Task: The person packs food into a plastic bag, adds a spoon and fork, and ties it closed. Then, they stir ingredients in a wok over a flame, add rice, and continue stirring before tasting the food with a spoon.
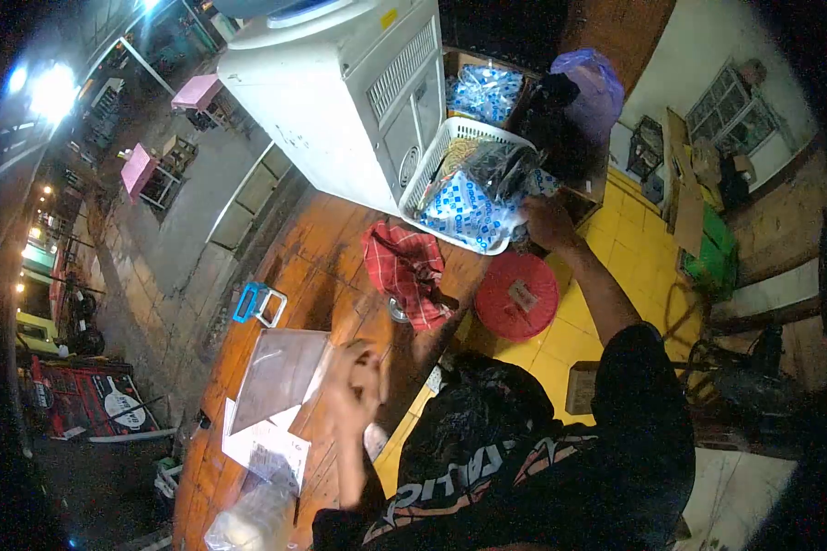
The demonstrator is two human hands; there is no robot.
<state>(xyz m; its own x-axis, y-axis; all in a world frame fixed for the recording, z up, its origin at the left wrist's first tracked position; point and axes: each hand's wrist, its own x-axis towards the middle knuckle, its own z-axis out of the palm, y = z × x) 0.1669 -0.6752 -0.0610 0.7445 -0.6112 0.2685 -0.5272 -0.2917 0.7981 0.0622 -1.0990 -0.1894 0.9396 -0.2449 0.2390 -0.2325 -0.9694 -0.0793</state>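
Observation:
My left hand [356, 381] is above the wooden table [317, 248], just right of a grey flat folder [280, 376]. It is smeared by motion, so its fingers are unclear. At the upper right, my right hand [547, 223] reaches to the corner of a white plastic basket [413, 188]. Blue-and-white printed plastic packets [469, 209] and dark plastic bags [501, 170] fill the basket. The fingers of my right hand are hidden among the plastic. Between my hands lies a crumpled red checked cloth [404, 266].
A large white appliance [340, 110] stands behind the basket. A red round lid [516, 296] is below the table's right side. Papers [266, 450], a clear plastic bag [253, 514] and a blue-and-white object [259, 303] lie on the table. A box of packets [487, 92] is behind.

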